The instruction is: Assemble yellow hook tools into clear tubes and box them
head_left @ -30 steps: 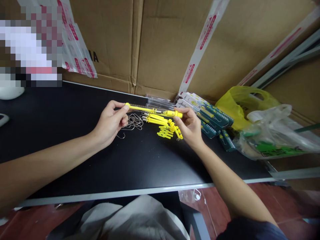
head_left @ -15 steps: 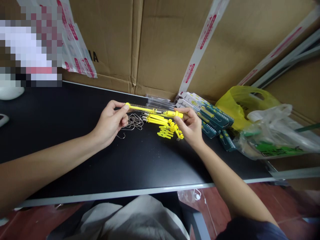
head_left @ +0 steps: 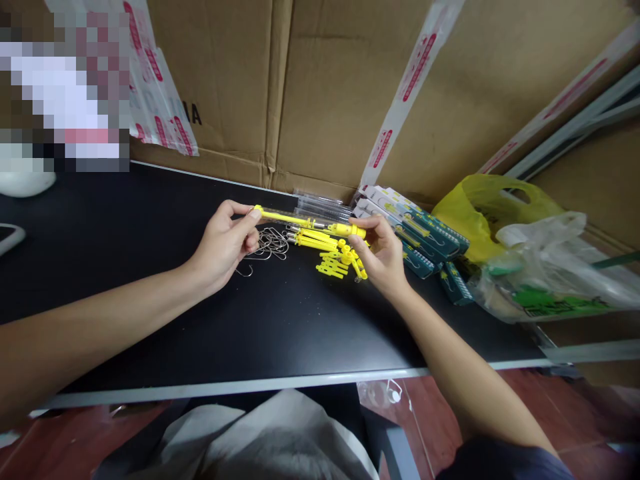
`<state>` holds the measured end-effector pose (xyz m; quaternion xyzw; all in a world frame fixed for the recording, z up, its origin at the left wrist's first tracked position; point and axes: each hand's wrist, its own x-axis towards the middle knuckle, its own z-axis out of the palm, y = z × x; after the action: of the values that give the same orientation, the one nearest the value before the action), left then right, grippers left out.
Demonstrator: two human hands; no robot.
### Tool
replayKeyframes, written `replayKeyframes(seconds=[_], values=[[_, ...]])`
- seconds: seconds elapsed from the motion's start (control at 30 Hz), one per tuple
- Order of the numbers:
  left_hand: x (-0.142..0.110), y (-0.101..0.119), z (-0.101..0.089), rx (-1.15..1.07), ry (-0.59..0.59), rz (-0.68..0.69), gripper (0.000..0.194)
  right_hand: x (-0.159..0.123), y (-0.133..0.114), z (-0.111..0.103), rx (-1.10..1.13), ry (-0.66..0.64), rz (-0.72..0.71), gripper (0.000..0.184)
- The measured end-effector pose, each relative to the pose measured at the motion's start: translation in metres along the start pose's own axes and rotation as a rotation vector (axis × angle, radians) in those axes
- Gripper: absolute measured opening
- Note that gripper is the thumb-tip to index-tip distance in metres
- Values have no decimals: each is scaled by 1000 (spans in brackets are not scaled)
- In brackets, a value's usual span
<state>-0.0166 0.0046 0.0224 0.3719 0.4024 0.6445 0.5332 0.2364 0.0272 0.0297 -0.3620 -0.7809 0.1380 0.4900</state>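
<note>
A tubular spring scale (head_left: 287,218), clear tube with yellow parts inside, is held level above the table between my two hands. My left hand (head_left: 226,243) pinches its yellow left end between thumb and fingers. At the other end, my right hand (head_left: 381,252) grips the yellow cap. Beneath it on the table lie yellow rods with metal ends (head_left: 314,239), flat yellow pieces (head_left: 332,265) and yellow ring-ended parts (head_left: 354,259). A tangle of metal hooks (head_left: 271,244) rests just right of my left hand. Several clear tubes (head_left: 323,204) lie behind the scale.
Printed green and white boxes (head_left: 433,233) are stacked to the right. A yellow plastic bag (head_left: 467,207) and a clear-white bag (head_left: 555,293) sit beyond them. Tall cardboard cartons (head_left: 330,93) stand along the back edge of the black table (head_left: 280,333).
Both hands keep their hold on the spring scale in nearly the same place. The whole view has shifted very slightly.
</note>
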Motion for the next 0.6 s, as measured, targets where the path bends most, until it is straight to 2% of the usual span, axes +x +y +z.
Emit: replayKeyframes(seconds=[0.23,0.6], values=[[0,-1,-1,-3,-4,-9,16,-2,0,0,40,-52,67,29],[0,2,0,-8,-7,-27,16,-3,-6,3,273,-117,210,28]])
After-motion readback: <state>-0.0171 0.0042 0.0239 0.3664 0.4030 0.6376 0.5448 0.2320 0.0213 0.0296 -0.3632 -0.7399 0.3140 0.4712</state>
